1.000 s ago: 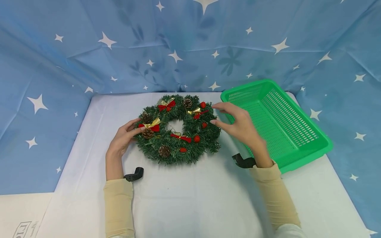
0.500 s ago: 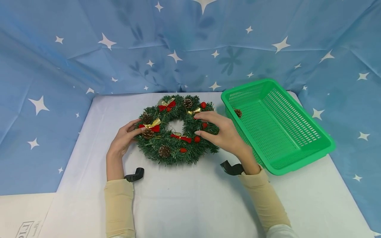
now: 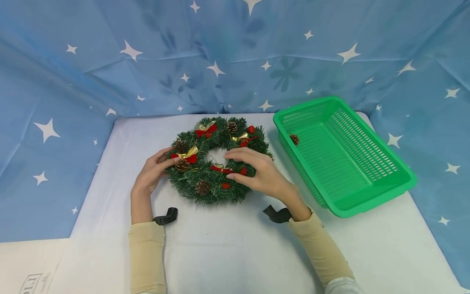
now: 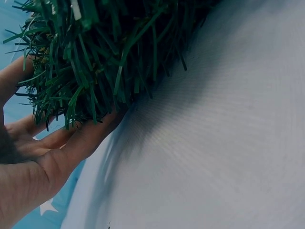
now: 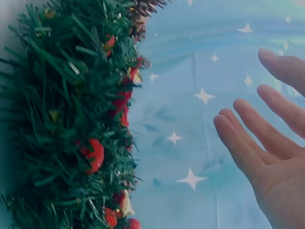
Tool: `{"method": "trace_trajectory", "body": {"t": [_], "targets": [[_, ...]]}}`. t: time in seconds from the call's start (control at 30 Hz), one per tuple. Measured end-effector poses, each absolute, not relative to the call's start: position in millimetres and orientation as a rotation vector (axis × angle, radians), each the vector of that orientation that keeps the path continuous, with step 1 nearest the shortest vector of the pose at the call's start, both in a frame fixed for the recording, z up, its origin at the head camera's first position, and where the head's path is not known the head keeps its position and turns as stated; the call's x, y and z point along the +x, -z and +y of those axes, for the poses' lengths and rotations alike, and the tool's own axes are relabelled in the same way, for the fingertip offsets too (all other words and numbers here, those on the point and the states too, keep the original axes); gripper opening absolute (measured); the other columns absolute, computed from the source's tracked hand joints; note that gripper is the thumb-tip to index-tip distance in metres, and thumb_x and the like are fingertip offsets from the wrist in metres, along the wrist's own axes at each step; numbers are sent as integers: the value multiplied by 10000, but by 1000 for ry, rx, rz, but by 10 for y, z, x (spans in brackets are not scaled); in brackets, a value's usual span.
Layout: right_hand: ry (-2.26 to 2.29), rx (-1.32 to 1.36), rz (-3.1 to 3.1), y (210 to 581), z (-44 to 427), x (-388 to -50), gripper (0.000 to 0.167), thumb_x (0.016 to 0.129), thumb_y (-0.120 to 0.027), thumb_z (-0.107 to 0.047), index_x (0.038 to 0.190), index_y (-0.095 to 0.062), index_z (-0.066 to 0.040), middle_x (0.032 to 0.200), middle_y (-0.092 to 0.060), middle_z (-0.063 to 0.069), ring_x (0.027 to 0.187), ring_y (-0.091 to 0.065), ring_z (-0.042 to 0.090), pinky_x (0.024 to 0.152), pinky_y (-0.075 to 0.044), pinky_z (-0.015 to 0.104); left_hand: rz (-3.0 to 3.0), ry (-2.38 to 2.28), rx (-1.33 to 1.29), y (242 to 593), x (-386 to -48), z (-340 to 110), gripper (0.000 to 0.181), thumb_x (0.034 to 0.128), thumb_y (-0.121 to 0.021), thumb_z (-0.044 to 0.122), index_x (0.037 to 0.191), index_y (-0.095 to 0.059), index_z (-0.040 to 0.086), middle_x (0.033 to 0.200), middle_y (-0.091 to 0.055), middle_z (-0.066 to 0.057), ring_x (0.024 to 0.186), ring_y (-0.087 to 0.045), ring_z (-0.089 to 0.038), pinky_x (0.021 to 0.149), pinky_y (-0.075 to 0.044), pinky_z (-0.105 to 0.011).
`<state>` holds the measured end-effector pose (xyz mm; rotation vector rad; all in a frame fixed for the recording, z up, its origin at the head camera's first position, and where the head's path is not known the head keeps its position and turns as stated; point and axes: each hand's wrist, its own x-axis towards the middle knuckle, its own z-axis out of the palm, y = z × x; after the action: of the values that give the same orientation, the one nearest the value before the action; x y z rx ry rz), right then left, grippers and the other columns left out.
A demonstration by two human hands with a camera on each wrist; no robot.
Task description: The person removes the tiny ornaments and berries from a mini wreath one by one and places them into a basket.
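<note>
A green Christmas wreath (image 3: pixel 220 194) lies on the table, trimmed with red-and-gold bows (image 3: pixel 206 130), pine cones (image 3: pixel 202 187) and red berries (image 3: pixel 251 129). My left hand (image 3: pixel 148 173) grips its left edge, thumb on top beside a bow. In the left wrist view, the fingers (image 4: pixel 88 138) reach under the green tufts. Over the wreath's right half hovers my right hand (image 3: pixel 262 171), thumb and fingers apart with nothing between them. The right wrist view shows that hand's spread fingers (image 5: pixel 240 136) clear of the wreath. It hides part of the wreath in the head view.
To the right stands a green plastic basket (image 3: pixel 367 209) with perforated sides. One loose pine cone (image 3: pixel 294 139) lies inside by its left wall. A white cloth (image 3: pixel 220 253) covers the table, and a blue star-printed curtain (image 3: pixel 235 53) hangs behind and at both sides.
My right hand has moved left from the wreath's right edge beside the basket to over the wreath. The pine cone in the basket has come into sight. My left hand has stayed put.
</note>
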<state>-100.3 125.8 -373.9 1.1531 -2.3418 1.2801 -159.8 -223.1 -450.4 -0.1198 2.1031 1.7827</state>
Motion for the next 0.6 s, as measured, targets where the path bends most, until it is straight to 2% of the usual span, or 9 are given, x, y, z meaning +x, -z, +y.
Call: {"method": "trace_trajectory", "body": {"t": [0.23,0.37,0.5,0.6], "targets": [[-1259,1206,-2345,3807,1152,-972,450,871,-834,-99,1290,-683,-38,1311,-673,111,1198,-660,231,939,-558,401,2119,-1778,-117,4504,-1586,-2232,745,1015,-674,325,1639,-301,164,1730,-88,-121,1584,-159,-324,959,-437,-384],[-1278,1229,-2361,3845,1110,-965,455,876,-829,-98,1299,-678,-26,1316,-668,113,1185,-661,235,888,-568,440,2119,-1779,-119,4509,-1585,-2242,747,1013,-676,336,1638,-305,161,1729,-95,-118,1579,-177,-325,958,-446,-372],[-1280,1239,-2378,3875,1080,-962,465,881,-832,-128,1309,-676,-34,1326,-662,112,1177,-662,237,903,-565,418,2119,-1778,-122,4518,-1596,-2240,746,1011,-679,341,1635,-311,162,1728,-100,-117,1573,-196,-328,912,-466,-313],[-1271,1236,-2383,3893,1078,-968,470,881,-833,-131,1315,-674,-49,1328,-662,108,1190,-658,226,925,-560,379,2117,-1778,-115,4518,-1611,-2221,746,1012,-680,334,1636,-310,162,1727,-113,-117,1570,-203,-332,915,-463,-319]]}}
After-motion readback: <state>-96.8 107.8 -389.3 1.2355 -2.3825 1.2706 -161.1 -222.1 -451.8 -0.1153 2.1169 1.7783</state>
